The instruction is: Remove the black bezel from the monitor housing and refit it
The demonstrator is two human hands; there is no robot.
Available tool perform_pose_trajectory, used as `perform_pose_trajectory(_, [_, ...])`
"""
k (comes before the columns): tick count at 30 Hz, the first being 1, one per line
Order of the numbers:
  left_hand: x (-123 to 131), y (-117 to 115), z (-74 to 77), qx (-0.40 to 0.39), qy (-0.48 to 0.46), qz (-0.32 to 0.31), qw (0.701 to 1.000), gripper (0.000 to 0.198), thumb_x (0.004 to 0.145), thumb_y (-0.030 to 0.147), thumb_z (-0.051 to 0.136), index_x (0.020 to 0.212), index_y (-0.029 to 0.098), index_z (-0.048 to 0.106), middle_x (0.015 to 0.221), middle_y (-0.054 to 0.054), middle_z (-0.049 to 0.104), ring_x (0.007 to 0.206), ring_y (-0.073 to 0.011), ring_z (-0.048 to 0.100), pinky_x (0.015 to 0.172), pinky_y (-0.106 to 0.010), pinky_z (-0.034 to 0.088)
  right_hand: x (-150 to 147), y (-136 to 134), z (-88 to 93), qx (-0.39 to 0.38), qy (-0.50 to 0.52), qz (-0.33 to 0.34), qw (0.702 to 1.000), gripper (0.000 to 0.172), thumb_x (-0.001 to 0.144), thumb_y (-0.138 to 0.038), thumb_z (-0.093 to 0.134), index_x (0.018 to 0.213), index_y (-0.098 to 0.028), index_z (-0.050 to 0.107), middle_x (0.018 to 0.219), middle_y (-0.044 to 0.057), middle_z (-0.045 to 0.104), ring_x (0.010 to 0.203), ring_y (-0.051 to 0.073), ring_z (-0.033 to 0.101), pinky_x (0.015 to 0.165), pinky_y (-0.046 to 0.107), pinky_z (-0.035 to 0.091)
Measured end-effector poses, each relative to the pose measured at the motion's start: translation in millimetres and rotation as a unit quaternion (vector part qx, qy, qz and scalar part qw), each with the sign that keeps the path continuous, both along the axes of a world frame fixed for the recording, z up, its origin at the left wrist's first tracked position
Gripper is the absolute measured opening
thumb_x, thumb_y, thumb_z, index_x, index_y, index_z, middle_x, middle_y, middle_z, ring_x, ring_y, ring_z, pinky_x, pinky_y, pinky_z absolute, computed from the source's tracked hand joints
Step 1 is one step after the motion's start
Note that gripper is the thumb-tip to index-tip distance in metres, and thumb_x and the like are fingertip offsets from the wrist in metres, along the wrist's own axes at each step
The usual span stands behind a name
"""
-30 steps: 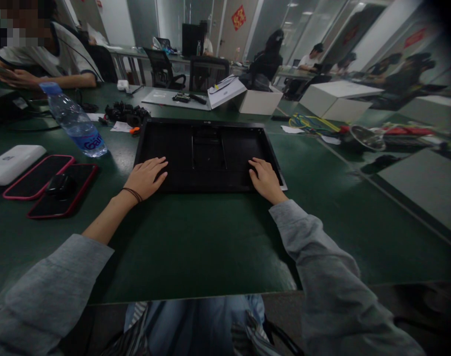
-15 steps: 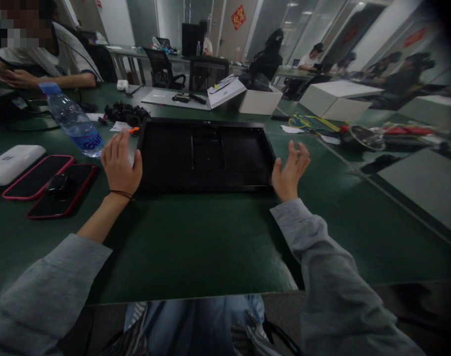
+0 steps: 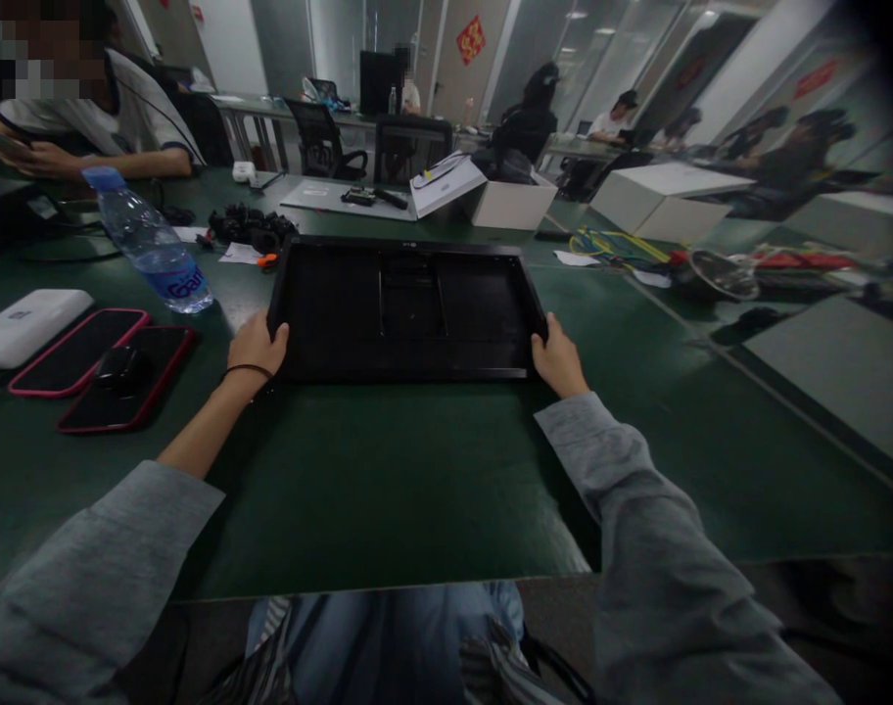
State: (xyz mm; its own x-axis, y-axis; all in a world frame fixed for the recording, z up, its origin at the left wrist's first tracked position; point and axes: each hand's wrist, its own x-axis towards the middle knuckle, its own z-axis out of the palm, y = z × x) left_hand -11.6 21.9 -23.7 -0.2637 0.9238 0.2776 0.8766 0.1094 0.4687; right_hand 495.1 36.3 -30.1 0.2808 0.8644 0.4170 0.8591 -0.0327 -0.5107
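A wide, shallow black monitor casing (image 3: 483, 308) lies on the green table in front of me, with a raised rim and a recessed panel in its middle. My left hand (image 3: 256, 345) grips its left edge, thumb over the rim and fingers hidden around the outer side. At the right edge, my right hand (image 3: 559, 357) is closed the same way, its thumb on top of the rim. The casing rests flat or nearly so; whether its underside touches the table everywhere is hidden.
Left of the casing stand a tilted-looking water bottle (image 3: 157, 250), two red-edged phones (image 3: 134, 392) and a white device (image 3: 31, 323). Behind it are black cables (image 3: 245, 225) and an open white box (image 3: 512, 201). A metal bowl (image 3: 722, 274) is at right. A co-worker (image 3: 145, 117) sits far left.
Both hands were spread and raised beside the casing; they have come down and inward and closed on its left and right edges. The casing has hardly moved.
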Motion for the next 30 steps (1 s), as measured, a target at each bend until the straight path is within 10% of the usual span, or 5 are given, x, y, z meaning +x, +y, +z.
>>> perform_pose_trajectory(10, [-16,-3,15.3,-0.067,0.011,0.051,0.996,0.057,0.097,0.048,0.05,0.144,0.016,0.058,0.134,-0.021,0.068,0.126,-0.0402,0.064,0.104,-0.056,0.051,13,1,-3.9,-0.099,0.25,0.082,0.96,0.067,0.073,-0.023,0.061,0.138,-0.023,0.049,0.084,0.003,0.069,0.082,0.026,0.07,0.085,0.052,0.062])
perform_pose_trajectory(30, [-27,9,3.7,-0.041,-0.081,0.019,0.996,0.058,0.094,0.041,0.053,0.147,0.016,0.053,0.141,-0.015,0.067,0.13,-0.029,0.063,0.115,-0.045,0.045,18,12,-2.9,0.065,0.316,0.007,0.947,0.065,0.076,-0.031,0.06,0.138,-0.012,0.057,0.115,0.015,0.072,0.107,0.029,0.071,0.099,0.053,0.059])
